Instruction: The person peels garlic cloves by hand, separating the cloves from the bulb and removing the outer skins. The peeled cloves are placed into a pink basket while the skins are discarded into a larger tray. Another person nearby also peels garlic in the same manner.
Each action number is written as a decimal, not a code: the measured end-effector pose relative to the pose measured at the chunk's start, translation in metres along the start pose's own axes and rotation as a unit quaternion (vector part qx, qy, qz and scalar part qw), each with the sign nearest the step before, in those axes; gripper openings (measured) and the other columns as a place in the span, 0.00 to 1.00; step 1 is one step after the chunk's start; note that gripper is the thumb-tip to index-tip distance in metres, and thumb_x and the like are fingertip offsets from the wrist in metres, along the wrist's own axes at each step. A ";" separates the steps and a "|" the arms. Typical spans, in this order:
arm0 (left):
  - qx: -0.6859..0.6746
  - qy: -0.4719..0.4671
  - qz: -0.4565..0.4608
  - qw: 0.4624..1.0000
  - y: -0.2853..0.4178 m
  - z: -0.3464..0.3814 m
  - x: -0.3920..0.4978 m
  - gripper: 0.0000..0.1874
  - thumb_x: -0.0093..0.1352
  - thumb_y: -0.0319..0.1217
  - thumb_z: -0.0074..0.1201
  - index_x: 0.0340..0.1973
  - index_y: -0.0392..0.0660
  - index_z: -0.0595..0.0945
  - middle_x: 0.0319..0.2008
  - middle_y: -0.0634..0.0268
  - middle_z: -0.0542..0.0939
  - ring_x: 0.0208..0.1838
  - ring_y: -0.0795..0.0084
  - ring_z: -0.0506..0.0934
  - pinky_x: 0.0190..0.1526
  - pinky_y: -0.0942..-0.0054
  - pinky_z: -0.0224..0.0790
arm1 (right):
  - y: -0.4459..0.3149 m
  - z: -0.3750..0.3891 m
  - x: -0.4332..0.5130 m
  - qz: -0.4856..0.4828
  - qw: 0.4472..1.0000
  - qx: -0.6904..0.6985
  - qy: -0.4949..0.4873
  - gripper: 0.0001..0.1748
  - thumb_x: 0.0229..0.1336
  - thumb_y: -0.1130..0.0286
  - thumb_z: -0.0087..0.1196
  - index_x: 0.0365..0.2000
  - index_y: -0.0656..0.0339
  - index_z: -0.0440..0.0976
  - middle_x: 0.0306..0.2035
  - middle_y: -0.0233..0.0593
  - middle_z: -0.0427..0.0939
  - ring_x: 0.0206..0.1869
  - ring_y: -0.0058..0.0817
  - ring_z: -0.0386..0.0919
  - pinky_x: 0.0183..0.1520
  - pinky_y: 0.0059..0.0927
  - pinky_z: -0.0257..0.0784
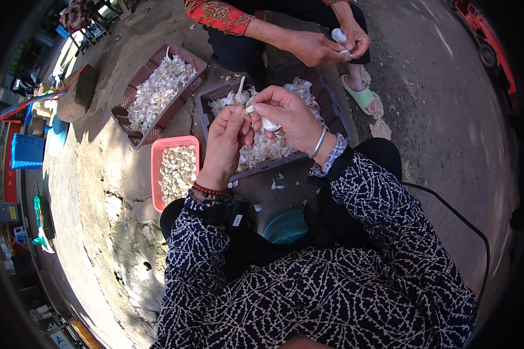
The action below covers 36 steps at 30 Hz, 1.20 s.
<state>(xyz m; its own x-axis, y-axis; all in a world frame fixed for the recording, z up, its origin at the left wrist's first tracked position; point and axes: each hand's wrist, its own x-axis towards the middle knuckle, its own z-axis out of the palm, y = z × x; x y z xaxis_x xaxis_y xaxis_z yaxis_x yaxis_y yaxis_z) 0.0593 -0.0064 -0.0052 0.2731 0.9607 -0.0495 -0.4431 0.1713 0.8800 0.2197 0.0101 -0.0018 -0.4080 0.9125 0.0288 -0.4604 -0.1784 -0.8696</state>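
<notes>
My left hand (pixel 223 146) and my right hand (pixel 293 117) meet over a dark plastic crate (pixel 341 114). The fingertips of both pinch a small garlic clove (pixel 249 109). Under the curled fingers of my right hand sits a larger white piece of garlic (pixel 270 125), partly hidden. Garlic skins (pixel 266 150) fill much of the crate below, and a garlic bulb with its stalk (pixel 242 97) lies just beyond my fingertips. To the left of my left wrist, a pink plastic basket (pixel 156 174) holds many peeled garlic cloves (pixel 177 170).
A brown crate (pixel 137 89) of garlic skins stands at far left. Opposite me, a co-worker's hands (pixel 314 47) hold garlic; a green slipper (pixel 359 95) is beside the dark crate. A teal basin (pixel 286 227) sits between my knees. A black cable (pixel 458 216) runs on my right.
</notes>
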 end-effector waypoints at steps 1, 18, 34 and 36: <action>-0.004 -0.003 -0.002 1.000 0.001 -0.001 0.000 0.13 0.73 0.38 0.43 0.31 0.43 0.73 0.21 0.70 0.70 0.18 0.82 0.66 0.21 0.85 0.59 | 0.001 0.001 0.000 -0.016 1.000 -0.020 -0.002 0.06 0.61 0.71 0.48 0.36 0.63 0.69 0.30 0.34 0.76 0.30 0.17 0.75 0.24 0.17 0.70; 0.119 0.109 0.010 0.987 -0.005 -0.013 0.003 0.09 0.68 0.33 0.52 0.28 0.42 0.76 0.20 0.72 0.74 0.20 0.84 0.70 0.21 0.86 0.61 | 0.006 0.000 0.000 0.055 0.982 0.178 0.026 0.08 0.61 0.70 0.50 0.39 0.61 0.71 0.29 0.33 0.75 0.30 0.17 0.74 0.26 0.17 0.68; 0.428 0.156 0.211 0.865 -0.005 -0.034 0.014 0.08 0.61 0.25 0.59 0.36 0.36 0.81 0.30 0.62 0.78 0.33 0.81 0.75 0.32 0.84 0.67 | 0.005 -0.002 -0.002 0.112 0.977 0.161 0.079 0.08 0.61 0.64 0.51 0.32 0.58 0.72 0.27 0.31 0.75 0.29 0.16 0.73 0.25 0.16 0.66; 0.382 0.142 0.172 0.897 -0.002 -0.029 0.014 0.08 0.63 0.26 0.57 0.37 0.37 0.80 0.30 0.65 0.78 0.32 0.82 0.75 0.31 0.84 0.66 | 0.006 -0.002 -0.003 0.113 0.979 0.148 0.087 0.08 0.61 0.64 0.51 0.32 0.58 0.72 0.27 0.30 0.75 0.29 0.16 0.73 0.25 0.16 0.66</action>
<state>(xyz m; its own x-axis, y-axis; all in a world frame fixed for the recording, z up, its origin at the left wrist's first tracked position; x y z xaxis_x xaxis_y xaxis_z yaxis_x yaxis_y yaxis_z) 0.0394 0.0127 -0.0211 -0.0441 0.9636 0.2637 0.2847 -0.2409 0.9279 0.2197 0.0073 -0.0083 -0.3979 0.8812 -0.2552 -0.5926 -0.4592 -0.6618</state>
